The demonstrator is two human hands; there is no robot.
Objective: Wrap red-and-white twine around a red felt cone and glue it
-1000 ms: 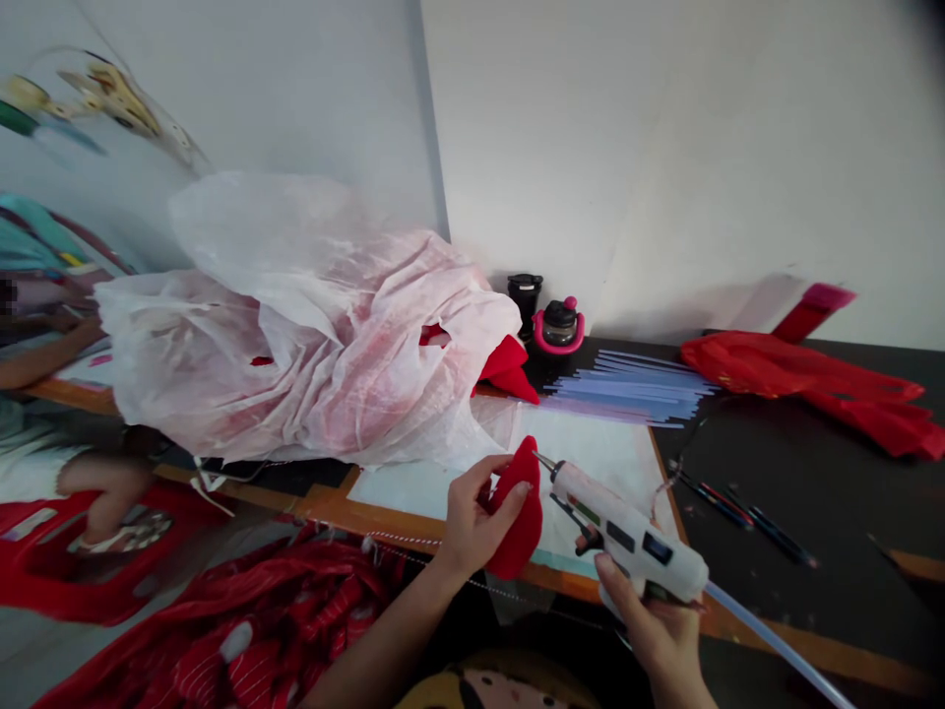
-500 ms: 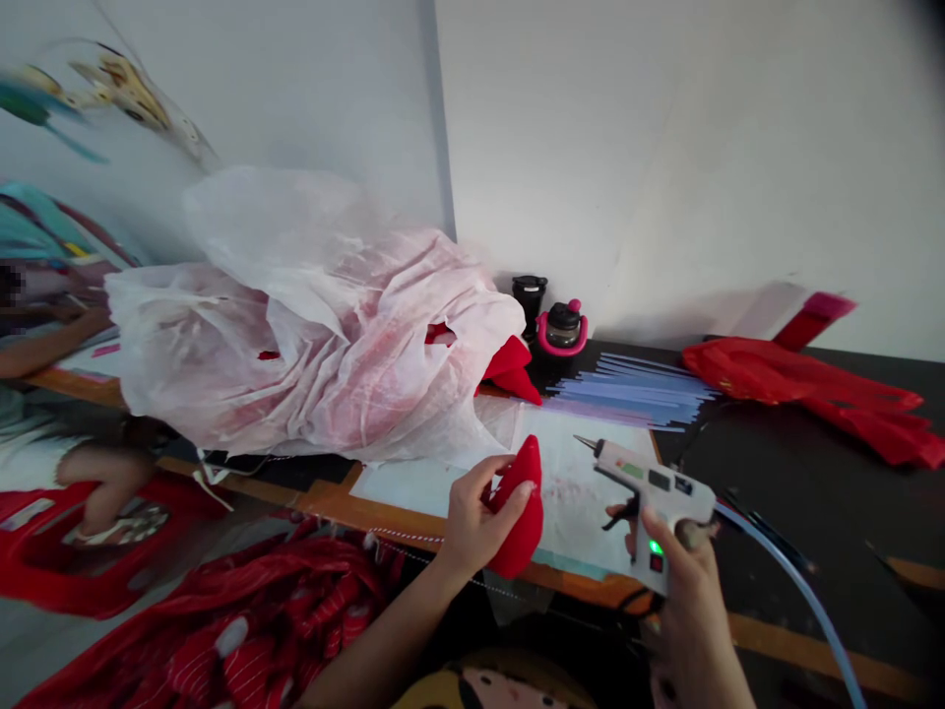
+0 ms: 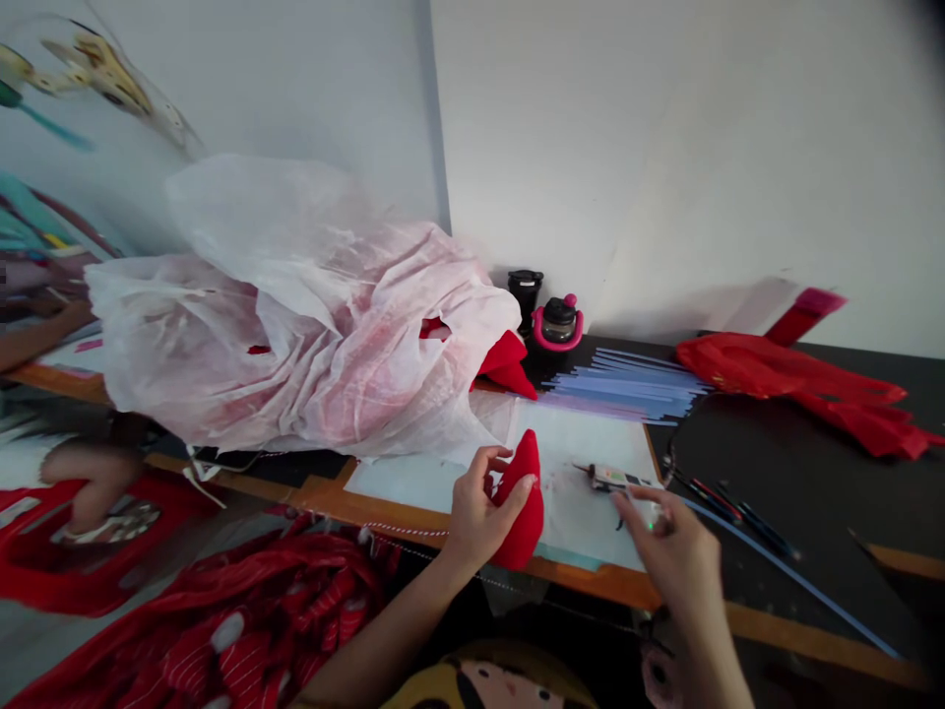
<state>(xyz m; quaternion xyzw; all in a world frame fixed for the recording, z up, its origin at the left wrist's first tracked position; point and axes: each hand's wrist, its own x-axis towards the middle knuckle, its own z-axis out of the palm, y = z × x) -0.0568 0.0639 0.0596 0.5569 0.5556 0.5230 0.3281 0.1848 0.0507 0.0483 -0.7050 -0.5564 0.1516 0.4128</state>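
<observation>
My left hand [image 3: 479, 507] pinches a red pointed fabric piece [image 3: 526, 522] between thumb and fingers, its tip upward, above the table's front edge. To its right, my right hand [image 3: 675, 551] has its thumb and fingers around the handle of a white glue gun [image 3: 618, 480]. The gun is low over the table, tipped on its side, with its nozzle toward the left. Part of the handle is hidden by my fingers. A long translucent glue stick [image 3: 797, 581] trails from the gun's back to the right. Under both hands lies a pale sheet [image 3: 583, 443].
A large white plastic bag [image 3: 310, 335] with red items fills the table's left. Behind are a black cup [image 3: 525, 295], a pink-handled bottle [image 3: 559, 323], several glue sticks [image 3: 627, 384] and a red bag [image 3: 789, 384]. Pens [image 3: 738, 507] lie rightward. Another person's arm [image 3: 44, 335] shows far left.
My right hand has lowered the glue gun toward the table and turned it onto its side. The glue stick now lies lower and straighter. My left hand keeps the red piece nearly still.
</observation>
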